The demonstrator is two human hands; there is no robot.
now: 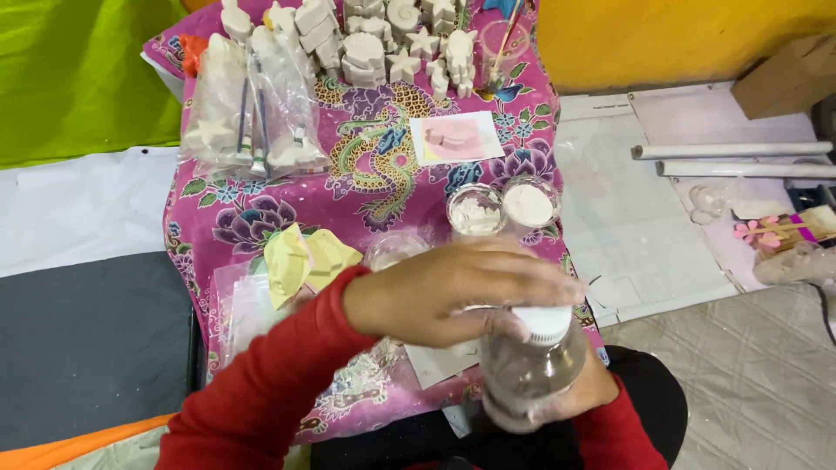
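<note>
My left hand (453,292), in a red sleeve, reaches across and its fingers wrap the white cap (544,324) of a clear plastic bottle (527,374). From the lower right, my right hand (596,387) grips that bottle's body. The bottle stands upright over my lap, at the near edge of a pink flowered cloth (366,183). Just beyond my left hand stand two clear cups of white powder (475,209) (529,202) and a third clear cup (396,248).
Yellow moulds (305,259) lie left of the cups. White plaster figures (383,39) line the far edge, with bagged figures and brushes (252,104) and a pink card (455,137). White rolled tubes (731,150) and a cardboard box (784,78) lie at the right.
</note>
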